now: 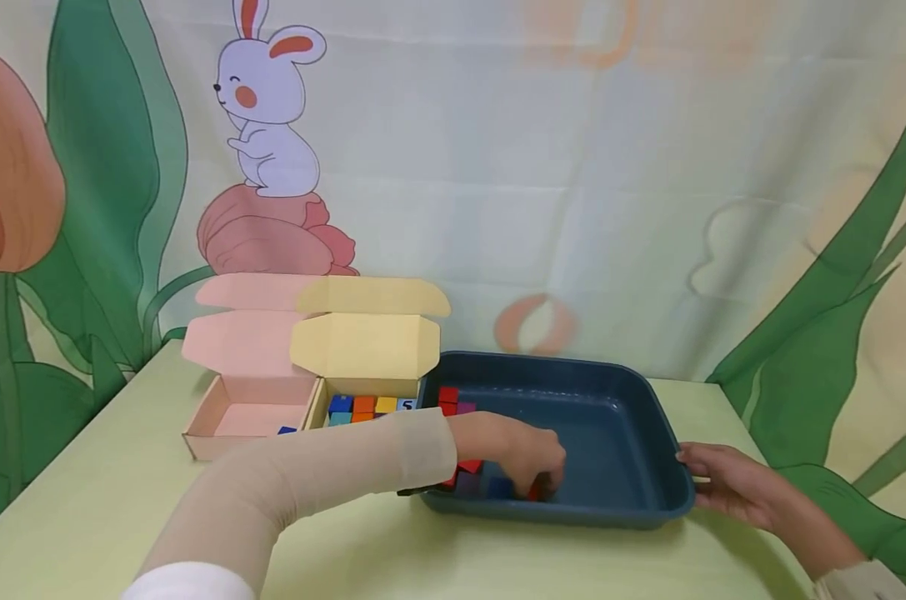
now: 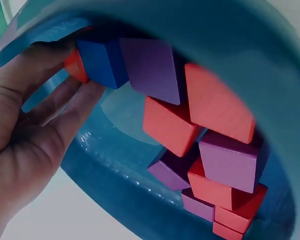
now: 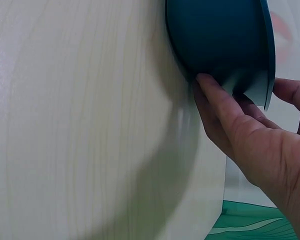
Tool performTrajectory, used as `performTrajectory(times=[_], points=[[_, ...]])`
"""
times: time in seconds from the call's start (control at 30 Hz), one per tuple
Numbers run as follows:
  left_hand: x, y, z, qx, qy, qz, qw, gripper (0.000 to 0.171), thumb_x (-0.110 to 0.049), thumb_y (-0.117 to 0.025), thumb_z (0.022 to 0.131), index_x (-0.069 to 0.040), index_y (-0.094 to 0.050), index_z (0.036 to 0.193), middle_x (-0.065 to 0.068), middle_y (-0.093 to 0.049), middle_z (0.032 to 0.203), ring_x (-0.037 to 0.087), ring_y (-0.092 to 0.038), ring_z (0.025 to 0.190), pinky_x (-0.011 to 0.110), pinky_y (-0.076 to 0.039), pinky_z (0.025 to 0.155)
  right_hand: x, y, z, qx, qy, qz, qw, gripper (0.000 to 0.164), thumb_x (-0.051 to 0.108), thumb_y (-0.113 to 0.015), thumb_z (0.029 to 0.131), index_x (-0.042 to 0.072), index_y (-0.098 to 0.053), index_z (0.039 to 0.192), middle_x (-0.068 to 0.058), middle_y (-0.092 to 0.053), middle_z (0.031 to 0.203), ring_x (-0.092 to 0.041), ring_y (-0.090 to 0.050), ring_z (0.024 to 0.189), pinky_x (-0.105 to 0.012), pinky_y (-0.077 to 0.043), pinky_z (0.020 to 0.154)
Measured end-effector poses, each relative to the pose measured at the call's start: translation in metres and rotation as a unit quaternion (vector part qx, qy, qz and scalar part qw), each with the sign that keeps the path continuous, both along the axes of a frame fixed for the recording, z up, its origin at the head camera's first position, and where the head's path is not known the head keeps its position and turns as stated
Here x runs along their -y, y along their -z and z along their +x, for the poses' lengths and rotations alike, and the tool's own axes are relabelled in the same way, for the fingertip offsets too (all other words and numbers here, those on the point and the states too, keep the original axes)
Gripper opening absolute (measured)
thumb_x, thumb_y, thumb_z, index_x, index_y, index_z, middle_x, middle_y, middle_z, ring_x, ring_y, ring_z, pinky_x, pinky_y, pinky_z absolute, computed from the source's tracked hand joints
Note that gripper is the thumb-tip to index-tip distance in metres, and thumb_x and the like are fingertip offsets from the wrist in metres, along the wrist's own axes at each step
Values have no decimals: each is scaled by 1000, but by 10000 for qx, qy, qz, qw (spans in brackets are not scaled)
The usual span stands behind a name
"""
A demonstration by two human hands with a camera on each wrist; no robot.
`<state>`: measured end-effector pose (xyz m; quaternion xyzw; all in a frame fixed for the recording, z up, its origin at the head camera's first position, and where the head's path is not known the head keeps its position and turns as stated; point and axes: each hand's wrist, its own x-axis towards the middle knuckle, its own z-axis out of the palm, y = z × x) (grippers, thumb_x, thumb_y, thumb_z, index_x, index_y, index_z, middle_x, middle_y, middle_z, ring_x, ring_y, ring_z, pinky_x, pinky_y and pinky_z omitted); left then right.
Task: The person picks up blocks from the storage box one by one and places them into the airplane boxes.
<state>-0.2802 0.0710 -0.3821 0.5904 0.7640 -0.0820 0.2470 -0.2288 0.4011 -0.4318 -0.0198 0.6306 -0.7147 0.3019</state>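
Note:
A dark blue-green plastic tub (image 1: 618, 375) stands on the table. Inside it, my left hand (image 1: 531, 454) pinches a red block (image 2: 76, 65) close to the near wall. Right beside that block is a blue block (image 2: 102, 62). Several red and purple blocks (image 2: 227, 157) form rows along the left end of the tub, partly hidden by my forearm in the head view. My right hand (image 1: 738, 483) holds the tub's right end, its thumb at the rim and its fingers (image 3: 217, 95) against the outer wall.
Left of the tub are two open cardboard boxes with raised lids. The pink box (image 1: 253, 417) shows a blue block (image 1: 287, 430) in its near corner. The yellow box (image 1: 366, 350) contains several coloured blocks (image 1: 364, 405). A printed cloth (image 1: 460, 167) hangs behind the table.

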Motion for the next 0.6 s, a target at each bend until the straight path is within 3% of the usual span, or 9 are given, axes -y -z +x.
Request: performTrajectory(times=[0.23, 0.43, 0.6], points=[[-6, -2, 1, -222, 30, 40, 9997, 13, -4, -73, 91, -15, -71, 84, -3, -64, 80, 10, -49, 70, 20, -43, 61, -4, -3, 1, -76, -42, -38, 10000, 22, 14, -42, 108, 10, -56, 125, -6, -64, 122, -21, -62, 113, -35, -56, 94], [-6, 3, 3, -330, 131, -28, 9994, 12, -5, -74, 90, -16, -73, 86, -4, -66, 81, 9, -54, 72, 19, -47, 63, -1, 1, 0, -93, -86, -30, 9999, 34, 15, -42, 108, 1, -47, 139, -7, -64, 124, -23, -62, 114, -37, -55, 94], [-5, 2, 6, -495, 141, -173, 9985, 14, -3, -72, 92, -15, -70, 88, -3, -63, 84, 10, -53, 75, 20, -46, 63, -1, 4, 1, -128, -102, -208, 9996, 28, 14, -40, 109, 6, -52, 132, -7, -65, 124, -24, -62, 115, -37, -55, 95]])
